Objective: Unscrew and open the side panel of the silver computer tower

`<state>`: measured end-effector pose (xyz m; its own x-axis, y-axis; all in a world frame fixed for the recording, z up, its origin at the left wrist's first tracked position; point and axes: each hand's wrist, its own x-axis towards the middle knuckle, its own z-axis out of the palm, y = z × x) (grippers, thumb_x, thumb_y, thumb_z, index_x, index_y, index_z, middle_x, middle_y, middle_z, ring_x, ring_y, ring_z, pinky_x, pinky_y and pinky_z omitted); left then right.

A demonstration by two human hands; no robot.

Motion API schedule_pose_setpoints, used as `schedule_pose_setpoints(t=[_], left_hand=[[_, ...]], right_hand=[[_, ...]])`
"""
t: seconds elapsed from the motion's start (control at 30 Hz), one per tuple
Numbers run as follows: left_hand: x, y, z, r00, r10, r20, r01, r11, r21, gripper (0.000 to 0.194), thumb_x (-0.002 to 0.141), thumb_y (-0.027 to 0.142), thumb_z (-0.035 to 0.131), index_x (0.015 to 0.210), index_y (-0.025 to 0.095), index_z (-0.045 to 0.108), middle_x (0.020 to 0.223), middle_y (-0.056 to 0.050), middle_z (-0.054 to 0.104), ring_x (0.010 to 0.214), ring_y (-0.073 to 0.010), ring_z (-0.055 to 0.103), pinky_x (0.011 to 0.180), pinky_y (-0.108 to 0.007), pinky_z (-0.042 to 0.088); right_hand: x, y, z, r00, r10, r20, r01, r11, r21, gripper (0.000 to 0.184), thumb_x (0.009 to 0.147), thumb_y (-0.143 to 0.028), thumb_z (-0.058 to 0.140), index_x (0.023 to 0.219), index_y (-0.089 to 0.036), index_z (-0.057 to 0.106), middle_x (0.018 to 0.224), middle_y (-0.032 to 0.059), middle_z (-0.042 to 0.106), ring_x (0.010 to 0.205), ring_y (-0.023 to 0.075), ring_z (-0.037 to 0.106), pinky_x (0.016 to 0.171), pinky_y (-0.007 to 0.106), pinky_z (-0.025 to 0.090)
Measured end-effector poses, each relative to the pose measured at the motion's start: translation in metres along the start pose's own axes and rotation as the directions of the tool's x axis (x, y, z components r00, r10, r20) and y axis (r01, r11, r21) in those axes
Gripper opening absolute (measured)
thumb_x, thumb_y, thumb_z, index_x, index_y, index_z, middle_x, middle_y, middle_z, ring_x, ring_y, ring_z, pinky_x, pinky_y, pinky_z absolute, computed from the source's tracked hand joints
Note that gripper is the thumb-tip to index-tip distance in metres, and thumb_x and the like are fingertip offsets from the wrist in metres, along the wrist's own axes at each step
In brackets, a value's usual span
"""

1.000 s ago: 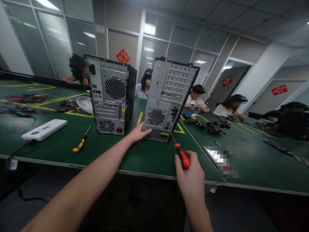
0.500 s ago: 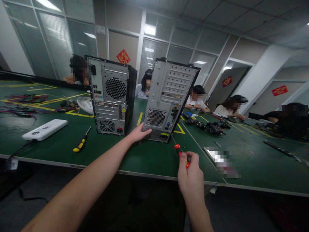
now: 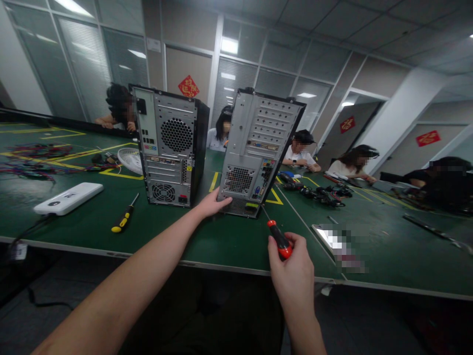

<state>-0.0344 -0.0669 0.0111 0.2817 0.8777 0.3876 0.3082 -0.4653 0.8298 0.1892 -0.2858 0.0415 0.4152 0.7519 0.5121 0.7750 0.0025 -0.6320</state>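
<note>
My left hand (image 3: 213, 203) grips the lower left edge of the right-hand computer tower (image 3: 242, 143), its thumb lying on the back panel. The other fingers are hidden behind the case. That tower stands upright with its metal back and ports facing me. My right hand (image 3: 293, 261) holds a red-and-black screwdriver (image 3: 280, 239) by its handle, between thumb and fingers. The shaft points up and left, its tip at the tower's lower right edge. Whether it sits in a screw I cannot tell.
A second computer tower (image 3: 176, 162) stands to the left. A yellow-and-black screwdriver (image 3: 125, 217) and a white power bank (image 3: 70, 198) lie near it. Bundled cables (image 3: 325, 193), a blurred phone-like object (image 3: 338, 249) and a white basket (image 3: 130, 160) are on the green table (image 3: 229, 241). Several people sit beyond.
My right hand's grip on the screwdriver has shifted: thumb and fingers have loosened and spread, showing more of the handle. The left hand and both towers stay in place.
</note>
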Motion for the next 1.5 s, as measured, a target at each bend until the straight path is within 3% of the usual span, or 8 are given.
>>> schedule_pose_setpoints(t=[0.2, 0.43, 0.67, 0.93, 1.13, 1.23, 1.4, 1.5], left_hand=[[0.003, -0.006, 0.001, 1.000, 0.028, 0.010, -0.028, 1.000, -0.009, 0.074, 0.088, 0.061, 0.068, 0.150, 0.023, 0.056, 0.149, -0.011, 0.065, 0.141, -0.0327, 0.059, 0.123, -0.048, 0.043], [0.005, -0.013, 0.003, 0.999, 0.052, 0.001, -0.052, 0.999, -0.011, 0.075, 0.088, 0.063, 0.067, 0.149, 0.021, 0.056, 0.148, -0.013, 0.065, 0.139, -0.0316, 0.060, 0.123, -0.049, 0.042], [0.004, -0.011, 0.002, 1.000, 0.025, 0.010, -0.025, 1.000, -0.015, 0.072, 0.088, 0.061, 0.068, 0.149, 0.025, 0.057, 0.148, -0.010, 0.066, 0.139, -0.0316, 0.060, 0.123, -0.050, 0.042], [0.005, -0.013, 0.002, 0.999, 0.034, 0.004, -0.034, 0.999, -0.006, 0.073, 0.088, 0.062, 0.068, 0.150, 0.026, 0.057, 0.148, -0.010, 0.066, 0.141, -0.0321, 0.059, 0.124, -0.050, 0.041], [0.005, -0.014, 0.002, 1.000, 0.024, 0.012, -0.024, 1.000, -0.013, 0.073, 0.088, 0.064, 0.067, 0.149, 0.026, 0.057, 0.149, -0.010, 0.065, 0.140, -0.0319, 0.059, 0.123, -0.049, 0.042], [0.005, -0.014, 0.002, 0.999, 0.032, 0.002, -0.032, 0.999, -0.002, 0.075, 0.087, 0.064, 0.068, 0.150, 0.025, 0.057, 0.148, -0.010, 0.066, 0.140, -0.0323, 0.060, 0.122, -0.048, 0.043], [0.006, -0.013, 0.003, 0.999, 0.039, -0.001, -0.039, 0.999, 0.007, 0.076, 0.086, 0.065, 0.068, 0.149, 0.024, 0.057, 0.149, -0.009, 0.065, 0.141, -0.0318, 0.059, 0.123, -0.045, 0.042], [0.005, -0.013, 0.003, 0.999, 0.048, 0.000, -0.048, 0.999, 0.004, 0.078, 0.086, 0.065, 0.068, 0.150, 0.022, 0.056, 0.149, -0.011, 0.065, 0.140, -0.0316, 0.060, 0.123, -0.045, 0.043]], right_hand=[[0.000, 0.001, 0.001, 0.995, -0.102, 0.009, 0.102, 0.995, -0.016, 0.041, 0.093, -0.056, 0.053, 0.111, -0.020, 0.062, 0.103, 0.0136, 0.069, 0.092, 0.0296, 0.067, 0.081, 0.039, 0.050], [-0.002, -0.007, -0.003, 0.989, 0.047, 0.144, -0.040, 0.998, -0.052, 0.053, 0.093, -0.069, 0.051, 0.121, -0.025, 0.058, 0.085, 0.0069, 0.073, 0.070, 0.0289, 0.067, 0.065, 0.034, 0.044], [-0.001, -0.014, -0.004, 0.991, 0.084, 0.103, -0.084, 0.996, -0.008, 0.057, 0.097, -0.073, 0.034, 0.113, -0.023, 0.055, 0.084, 0.0109, 0.072, 0.074, 0.0317, 0.069, 0.064, 0.035, 0.044], [0.000, -0.006, 0.000, 0.999, 0.037, -0.012, -0.037, 0.999, -0.015, 0.051, 0.090, -0.067, 0.053, 0.112, -0.021, 0.056, 0.093, 0.0134, 0.072, 0.079, 0.0320, 0.070, 0.070, 0.037, 0.048], [0.000, -0.001, 0.003, 0.998, -0.065, -0.023, 0.066, 0.998, 0.017, 0.045, 0.090, -0.060, 0.058, 0.111, -0.020, 0.060, 0.105, 0.0150, 0.071, 0.092, 0.0305, 0.069, 0.082, 0.040, 0.051], [-0.001, -0.003, 0.001, 0.997, -0.080, 0.013, 0.080, 0.997, 0.010, 0.043, 0.093, -0.058, 0.053, 0.114, -0.021, 0.060, 0.105, 0.0137, 0.071, 0.092, 0.0302, 0.069, 0.081, 0.039, 0.050], [-0.004, -0.008, -0.004, 0.988, 0.009, 0.156, -0.002, 0.999, -0.046, 0.045, 0.096, -0.059, 0.050, 0.125, -0.026, 0.058, 0.086, 0.0065, 0.073, 0.070, 0.0289, 0.069, 0.066, 0.035, 0.045], [-0.003, -0.009, -0.004, 0.988, -0.014, 0.157, 0.019, 0.999, -0.031, 0.045, 0.095, -0.059, 0.052, 0.124, -0.026, 0.059, 0.089, 0.0075, 0.075, 0.075, 0.0302, 0.071, 0.067, 0.034, 0.045]])
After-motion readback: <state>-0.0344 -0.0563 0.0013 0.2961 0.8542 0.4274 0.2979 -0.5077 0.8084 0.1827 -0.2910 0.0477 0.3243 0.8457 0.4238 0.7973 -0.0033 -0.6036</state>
